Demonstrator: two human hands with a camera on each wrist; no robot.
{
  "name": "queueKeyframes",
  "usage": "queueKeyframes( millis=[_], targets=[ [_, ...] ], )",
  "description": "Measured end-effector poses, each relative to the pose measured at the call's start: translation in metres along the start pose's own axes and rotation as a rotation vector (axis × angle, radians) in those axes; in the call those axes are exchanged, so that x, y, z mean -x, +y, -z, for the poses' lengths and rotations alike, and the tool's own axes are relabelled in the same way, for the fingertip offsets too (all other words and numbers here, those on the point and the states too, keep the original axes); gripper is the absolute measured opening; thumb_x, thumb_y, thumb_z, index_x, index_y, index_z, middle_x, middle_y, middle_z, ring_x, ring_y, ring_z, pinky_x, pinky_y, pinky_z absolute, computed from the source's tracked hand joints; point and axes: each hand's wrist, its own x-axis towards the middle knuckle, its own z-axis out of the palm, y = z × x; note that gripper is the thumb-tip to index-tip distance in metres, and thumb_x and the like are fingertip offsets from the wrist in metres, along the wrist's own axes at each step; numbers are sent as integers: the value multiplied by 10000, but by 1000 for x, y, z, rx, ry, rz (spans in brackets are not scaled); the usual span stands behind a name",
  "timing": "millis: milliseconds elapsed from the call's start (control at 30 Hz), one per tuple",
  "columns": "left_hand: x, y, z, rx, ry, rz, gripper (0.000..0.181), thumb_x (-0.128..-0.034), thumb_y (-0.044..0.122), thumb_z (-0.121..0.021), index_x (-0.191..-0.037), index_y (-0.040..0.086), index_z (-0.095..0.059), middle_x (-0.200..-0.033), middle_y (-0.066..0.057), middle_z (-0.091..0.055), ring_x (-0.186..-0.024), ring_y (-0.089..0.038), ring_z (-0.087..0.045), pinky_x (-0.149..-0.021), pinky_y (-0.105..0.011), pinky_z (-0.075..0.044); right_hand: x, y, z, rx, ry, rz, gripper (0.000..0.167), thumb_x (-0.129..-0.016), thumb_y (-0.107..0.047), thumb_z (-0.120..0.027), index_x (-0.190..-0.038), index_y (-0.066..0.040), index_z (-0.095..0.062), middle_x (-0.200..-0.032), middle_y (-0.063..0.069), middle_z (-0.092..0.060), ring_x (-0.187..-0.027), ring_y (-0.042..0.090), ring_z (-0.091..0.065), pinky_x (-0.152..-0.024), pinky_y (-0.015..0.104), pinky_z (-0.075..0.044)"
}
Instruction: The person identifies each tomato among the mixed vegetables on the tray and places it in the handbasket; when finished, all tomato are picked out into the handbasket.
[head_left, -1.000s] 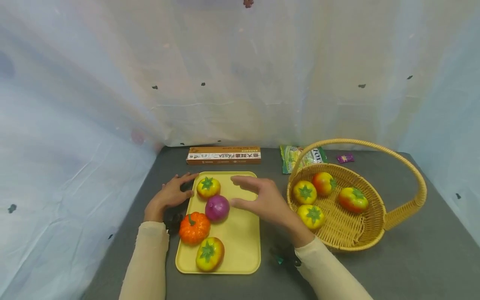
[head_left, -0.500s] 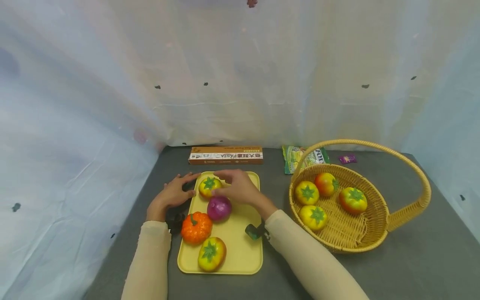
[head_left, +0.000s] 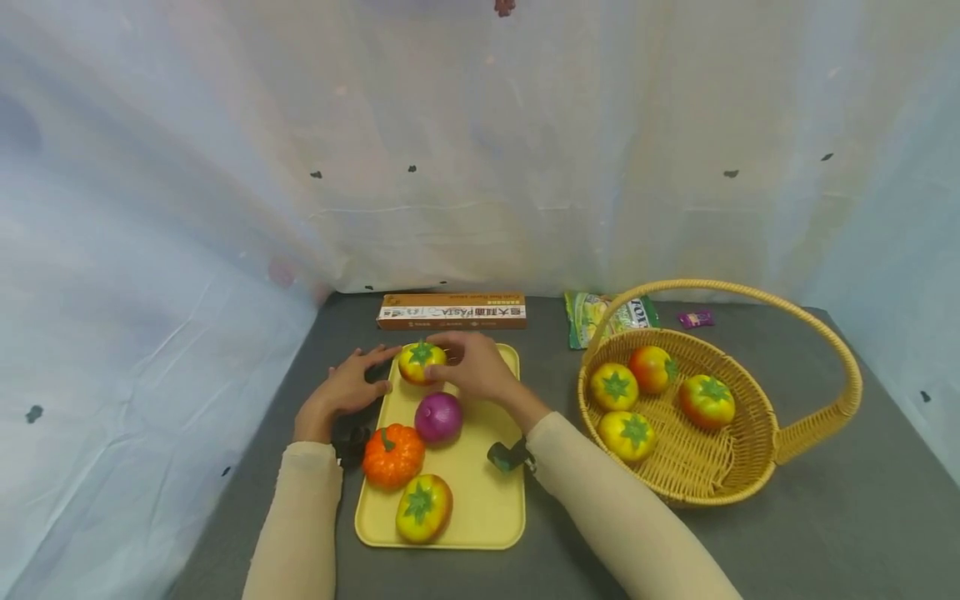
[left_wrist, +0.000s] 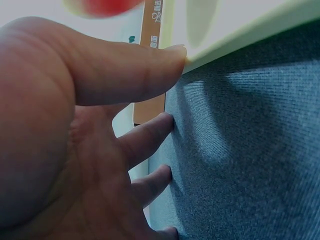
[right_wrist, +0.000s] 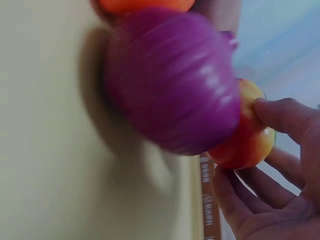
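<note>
My right hand [head_left: 480, 367] grips a yellow-red tomato [head_left: 420, 362] with a green star-shaped top, at the far left of the yellow tray [head_left: 487, 500]. In the right wrist view, thumb and fingers hold that tomato [right_wrist: 247, 135] from its sides, partly behind a purple onion [right_wrist: 172, 80]. Nearer to me on the tray lie the onion [head_left: 438, 418], an orange pumpkin [head_left: 393, 456] and another tomato [head_left: 423, 508]. My left hand [head_left: 348, 387] rests beside the tray's left edge with fingers spread. Its thumb [left_wrist: 135, 70] touches the tray rim in the left wrist view.
A wicker basket [head_left: 690, 471] with a tall handle stands right of the tray, with several tomatoes [head_left: 628, 435] inside. Behind lie a pasta box [head_left: 452, 312], a green packet [head_left: 585, 317] and a small purple packet [head_left: 696, 318]. A pale curtain [head_left: 480, 208] encloses the table.
My right hand has moved left across the tray to the far tomato and taken hold of it. The tomato has shifted slightly up and away. My left hand stays at the tray's edge.
</note>
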Motion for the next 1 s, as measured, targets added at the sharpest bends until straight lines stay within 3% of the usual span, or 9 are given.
queueKeyframes(
  millis=[267, 533, 833, 1000],
  targets=[
    [0, -2, 2, 15, 3, -9, 673, -1072, 234, -657, -1702, 178, -426, -1790, -244, -262, -1651, -599, -78, -1184, -921, 4, 34, -24, 13, -182, 74, 31, 519, -958, -222, -869, -1445, -120, -720, -1454, 79, -725, -1287, 330, -743, -1023, 356, -634],
    [1, -3, 5, 15, 5, -32, 681, -1070, 224, -660, -1703, 159, -417, -1785, -256, -262, -1642, -613, -84, -1170, -932, 8, 94, -38, 38, -207, 132, 90, 504, -934, -178, -876, -1419, -146, -743, -1405, 40, -751, -1220, 262, -767, -1065, 393, -619],
    [1, -4, 6, 12, 5, -29, 690, -1061, 226, -662, -1702, 154, -416, -1784, -261, -264, -1639, -621, -88, -1168, -933, 15, 173, -21, 85, -263, 161, 110, 478, -938, -86, -867, -1397, -126, -738, -1390, 65, -746, -1228, 152, -752, -1067, 289, -598],
    [0, -6, 5, 13, 7, -24, 693, -1060, 224, -662, -1704, 157, -413, -1785, -261, -262, -1639, -620, -84, -1168, -931, 21, 218, -2, 121, -166, 236, 103, 487, -948, -22, -841, -1411, -132, -733, -1412, 83, -737, -1249, 101, -740, -1047, 234, -589]
  ],
)
